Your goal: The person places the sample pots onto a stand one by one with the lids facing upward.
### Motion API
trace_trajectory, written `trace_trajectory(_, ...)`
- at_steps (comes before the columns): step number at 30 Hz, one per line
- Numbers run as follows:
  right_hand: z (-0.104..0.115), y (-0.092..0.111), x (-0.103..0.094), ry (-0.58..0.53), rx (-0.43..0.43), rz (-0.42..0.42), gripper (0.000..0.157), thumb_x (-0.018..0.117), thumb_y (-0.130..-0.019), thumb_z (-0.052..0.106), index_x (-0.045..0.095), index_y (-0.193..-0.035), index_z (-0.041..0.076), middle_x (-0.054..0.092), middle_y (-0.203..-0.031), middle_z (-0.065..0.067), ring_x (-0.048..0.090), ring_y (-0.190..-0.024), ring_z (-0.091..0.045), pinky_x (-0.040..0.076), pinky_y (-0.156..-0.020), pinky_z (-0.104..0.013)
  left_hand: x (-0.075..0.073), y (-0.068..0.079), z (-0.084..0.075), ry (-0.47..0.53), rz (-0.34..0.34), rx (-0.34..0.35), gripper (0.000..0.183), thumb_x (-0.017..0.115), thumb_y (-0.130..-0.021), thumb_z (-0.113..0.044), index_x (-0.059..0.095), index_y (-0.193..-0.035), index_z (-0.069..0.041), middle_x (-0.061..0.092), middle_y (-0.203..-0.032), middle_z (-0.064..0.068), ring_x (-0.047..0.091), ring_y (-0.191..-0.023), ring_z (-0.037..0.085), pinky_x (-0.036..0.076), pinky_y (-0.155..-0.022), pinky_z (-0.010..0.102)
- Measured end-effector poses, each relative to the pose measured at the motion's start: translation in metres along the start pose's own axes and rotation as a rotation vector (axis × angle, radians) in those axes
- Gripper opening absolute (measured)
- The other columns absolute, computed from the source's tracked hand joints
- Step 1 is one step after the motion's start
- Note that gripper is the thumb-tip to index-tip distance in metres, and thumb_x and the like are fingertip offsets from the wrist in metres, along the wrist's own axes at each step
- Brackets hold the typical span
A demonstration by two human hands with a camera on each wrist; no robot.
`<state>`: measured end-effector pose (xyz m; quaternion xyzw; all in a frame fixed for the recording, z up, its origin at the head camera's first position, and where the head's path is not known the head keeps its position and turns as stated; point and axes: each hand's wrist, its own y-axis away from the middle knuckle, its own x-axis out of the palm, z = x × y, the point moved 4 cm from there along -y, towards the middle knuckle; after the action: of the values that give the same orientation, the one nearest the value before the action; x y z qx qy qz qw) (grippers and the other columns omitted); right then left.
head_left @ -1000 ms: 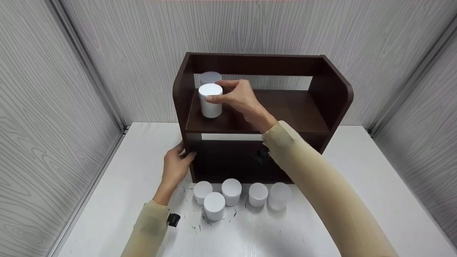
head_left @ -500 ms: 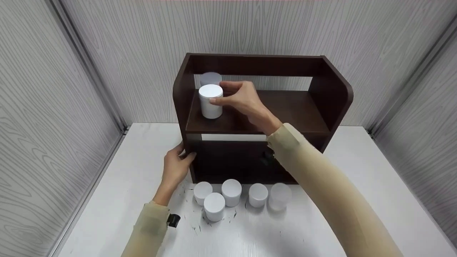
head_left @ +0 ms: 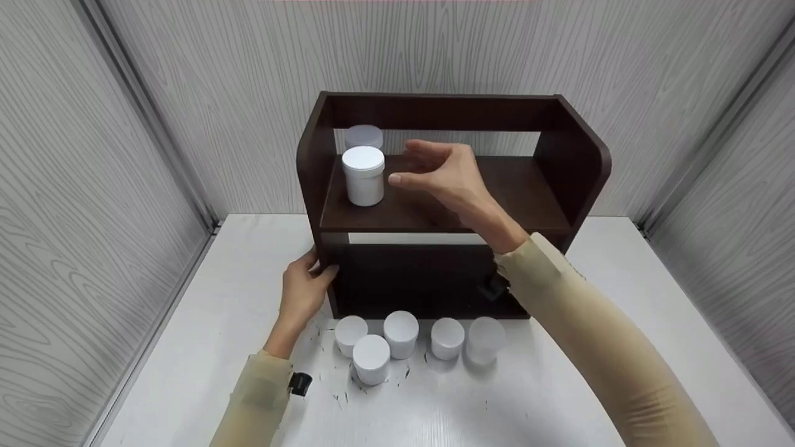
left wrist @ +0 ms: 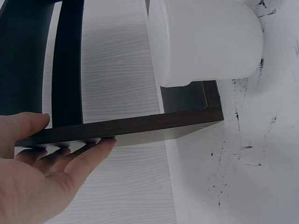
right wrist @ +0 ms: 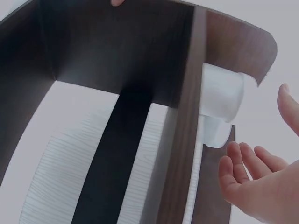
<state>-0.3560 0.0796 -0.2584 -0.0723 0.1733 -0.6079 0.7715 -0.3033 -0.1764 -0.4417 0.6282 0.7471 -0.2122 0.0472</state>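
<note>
Jar (head_left: 364,180), white and lidded, stands upright at the left end of the upper level of a shelf (head_left: 522,192), before a rear jar (head_left: 364,135). The right hand (head_left: 456,180) is near it, thumb and fingers parted, holding nothing; the left hand (head_left: 302,288) grips the shelf's left side. A brush of the right thumb could tip the jar; a tug by the left hand might jolt the shelf into five jars (head_left: 371,361) in front. All look like smooth plastic cylinders; the shelf is dark brown, wood-like, round-cornered; the white table (head_left: 435,416) is scuffed.

Five jars (head_left: 400,335) stand before the shelf (head_left: 410,214), two on it.
</note>
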Motion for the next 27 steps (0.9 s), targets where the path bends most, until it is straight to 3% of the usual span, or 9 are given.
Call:
trace_trajectory(6,0.005,0.033,-0.011,0.072,-0.097,-0.041,0.069,0.096,-0.076,0.013,0.068,-0.138,0.001,0.076,-0.123,-0.007,0.073,-0.110,-0.024,0.060,-0.096,-0.036,-0.002,0.001,0.000,-0.004,-0.016,0.002,0.058,0.067,-0.100,-0.009,0.047,-0.151,0.010,0.052,-0.150,0.030,0.060,-0.128,0.049,0.057,-0.101,0.047)
trace_trajectory(13,-0.002,0.080,-0.023,0.189,-0.200,-0.057,0.064,0.098,-0.075,0.014,0.073,-0.133,0.005,0.077,-0.120,-0.006,0.071,-0.114,-0.028,0.054,-0.102,-0.054,0.001,0.002,0.000,-0.006,-0.009,0.024,0.058,0.066,-0.100,-0.008,0.047,-0.151,0.011,0.052,-0.150,0.031,0.060,-0.127,0.049,0.057,-0.101,0.048)
trace_trajectory(17,-0.009,0.102,-0.026,0.223,-0.204,-0.044,0.061,0.097,-0.076,0.014,0.074,-0.132,0.006,0.077,-0.121,-0.009,0.071,-0.114,-0.026,0.054,-0.105,-0.046,0.000,0.003,0.000,-0.001,-0.013,0.048,0.055,0.066,-0.101,-0.006,0.048,-0.150,0.012,0.053,-0.149,0.031,0.060,-0.128,0.049,0.056,-0.101,0.049)
trace_trajectory(22,-0.021,0.128,-0.032,0.243,-0.181,-0.029,0.063,0.098,-0.075,0.014,0.074,-0.132,0.004,0.078,-0.118,-0.002,0.071,-0.113,-0.018,0.054,-0.105,-0.042,0.000,0.003,0.000,0.015,-0.011,0.046,0.054,0.067,-0.101,-0.006,0.049,-0.149,0.011,0.053,-0.149,0.032,0.059,-0.128,0.050,0.056,-0.101,0.049)
trace_trajectory(27,-0.040,0.151,-0.044,0.235,-0.138,-0.031,0.060,0.098,-0.076,0.012,0.075,-0.130,0.007,0.078,-0.117,0.001,0.071,-0.114,-0.022,0.054,-0.105,-0.038,0.000,0.002,-0.001,0.015,-0.010,0.039,0.055,0.067,-0.100,-0.007,0.050,-0.150,0.009,0.054,-0.148,0.030,0.060,-0.127,0.048,0.056,-0.102,0.048)
